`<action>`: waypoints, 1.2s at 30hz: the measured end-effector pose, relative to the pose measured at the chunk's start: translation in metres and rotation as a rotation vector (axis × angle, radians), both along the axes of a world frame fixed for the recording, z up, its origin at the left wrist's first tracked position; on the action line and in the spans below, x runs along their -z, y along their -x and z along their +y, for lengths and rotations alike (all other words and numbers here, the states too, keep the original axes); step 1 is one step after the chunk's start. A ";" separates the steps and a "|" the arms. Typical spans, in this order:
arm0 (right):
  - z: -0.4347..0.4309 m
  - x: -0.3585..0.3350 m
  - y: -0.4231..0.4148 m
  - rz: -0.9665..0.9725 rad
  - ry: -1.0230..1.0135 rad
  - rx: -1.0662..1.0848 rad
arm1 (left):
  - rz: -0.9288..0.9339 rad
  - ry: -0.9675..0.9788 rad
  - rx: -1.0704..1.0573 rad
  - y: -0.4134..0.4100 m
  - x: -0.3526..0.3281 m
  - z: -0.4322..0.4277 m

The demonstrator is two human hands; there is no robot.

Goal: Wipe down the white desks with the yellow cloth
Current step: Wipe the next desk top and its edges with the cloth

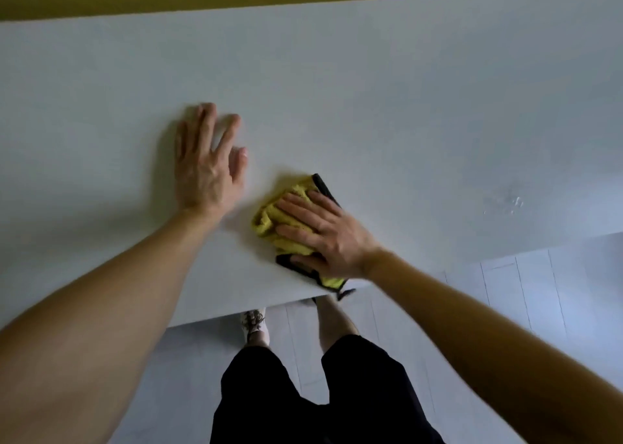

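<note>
Yellow cloth [267,222] lies pressed under flat right hand [326,238]; left hand [206,170] rests splayed on white desk [404,106].

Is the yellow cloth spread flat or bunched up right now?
Bunched up. The yellow cloth shows thick folds under the right hand, its black edging doubled over near the desk edge.

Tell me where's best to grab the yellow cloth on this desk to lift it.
Pinch the yellow cloth at its black-trimmed corner, coming from the near edge of the desk. That corner hangs past the edge, so it can likely be pinched from above and below, while the rest lies bunched and pressed down under the right hand.
</note>
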State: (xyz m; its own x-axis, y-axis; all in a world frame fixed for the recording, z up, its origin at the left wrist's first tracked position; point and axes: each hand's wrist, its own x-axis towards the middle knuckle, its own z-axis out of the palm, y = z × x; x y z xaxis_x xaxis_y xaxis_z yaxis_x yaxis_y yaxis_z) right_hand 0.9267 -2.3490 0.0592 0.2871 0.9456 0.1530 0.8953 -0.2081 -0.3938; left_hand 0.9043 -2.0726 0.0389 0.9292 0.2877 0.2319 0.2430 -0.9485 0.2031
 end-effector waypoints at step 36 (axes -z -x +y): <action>0.009 0.008 -0.244 -0.075 -0.064 0.766 | -0.001 0.046 -0.169 0.004 0.012 0.000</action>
State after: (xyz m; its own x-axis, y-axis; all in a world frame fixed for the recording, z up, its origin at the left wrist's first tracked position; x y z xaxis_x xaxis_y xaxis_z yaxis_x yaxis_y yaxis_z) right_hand 1.1711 -2.3396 0.0516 0.8446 0.4758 0.2454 0.5352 -0.7594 -0.3698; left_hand 0.9001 -2.0722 0.0272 0.8665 0.4503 0.2153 0.3982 -0.8837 0.2459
